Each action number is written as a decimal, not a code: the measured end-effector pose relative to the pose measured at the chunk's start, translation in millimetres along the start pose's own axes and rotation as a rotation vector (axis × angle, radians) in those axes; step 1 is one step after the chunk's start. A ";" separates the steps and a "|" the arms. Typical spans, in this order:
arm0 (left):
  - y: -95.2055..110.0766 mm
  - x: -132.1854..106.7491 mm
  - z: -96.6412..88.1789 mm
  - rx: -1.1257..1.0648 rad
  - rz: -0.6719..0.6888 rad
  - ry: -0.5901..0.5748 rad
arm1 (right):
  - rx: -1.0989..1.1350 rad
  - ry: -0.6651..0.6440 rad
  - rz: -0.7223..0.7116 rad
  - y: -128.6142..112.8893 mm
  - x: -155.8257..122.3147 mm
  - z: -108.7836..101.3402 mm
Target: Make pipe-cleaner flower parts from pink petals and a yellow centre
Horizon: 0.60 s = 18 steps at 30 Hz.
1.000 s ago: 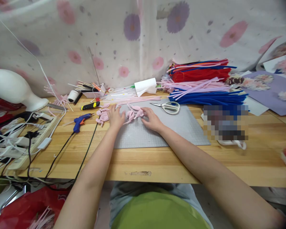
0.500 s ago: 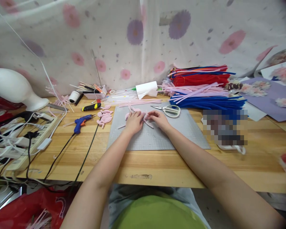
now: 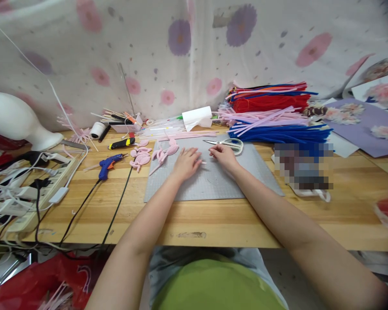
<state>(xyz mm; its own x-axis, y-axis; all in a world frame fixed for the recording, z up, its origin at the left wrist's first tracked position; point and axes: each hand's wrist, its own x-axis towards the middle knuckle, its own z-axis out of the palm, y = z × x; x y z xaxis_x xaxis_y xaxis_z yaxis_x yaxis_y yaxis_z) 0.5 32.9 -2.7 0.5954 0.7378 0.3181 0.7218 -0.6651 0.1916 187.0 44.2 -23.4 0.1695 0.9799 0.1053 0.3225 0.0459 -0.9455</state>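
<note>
Across the wooden worktop (image 3: 213, 224) lies a grey cutting mat (image 3: 220, 185), with a stack of red, pink and blue pipe cleaners (image 3: 271, 116) behind it to the right. Both hands rest on the mat's far half. The left hand (image 3: 187, 162) lies palm down, its grip flat and loosely spread, fingertips over a short pink piece (image 3: 202, 162) that pokes out toward the right hand (image 3: 224, 156). That hand's fingers curl under just beside the scissors (image 3: 229, 145); whether its grip pinches anything I cannot tell. Pink looped petals (image 3: 163, 153) lie at the mat's far left corner, near the left hand but apart from it. The short piece is probably very light and fuzzy, with a wire core that bends and keeps its bend. It looks best pinched at one bare end between thumb and forefinger.
</note>
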 end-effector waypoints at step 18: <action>-22.4 -28.0 6.9 -0.052 -0.375 0.584 | -0.816 0.238 0.150 -38.3 -47.1 -159.4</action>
<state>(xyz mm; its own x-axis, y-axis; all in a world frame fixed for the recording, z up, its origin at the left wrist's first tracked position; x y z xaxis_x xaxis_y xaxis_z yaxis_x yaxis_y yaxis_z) -29.9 28.0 -22.3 0.0116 0.7453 0.6666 0.8151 -0.3932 0.4255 315.1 -34.6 57.0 0.4251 0.8934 0.1455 0.8337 -0.3239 -0.4472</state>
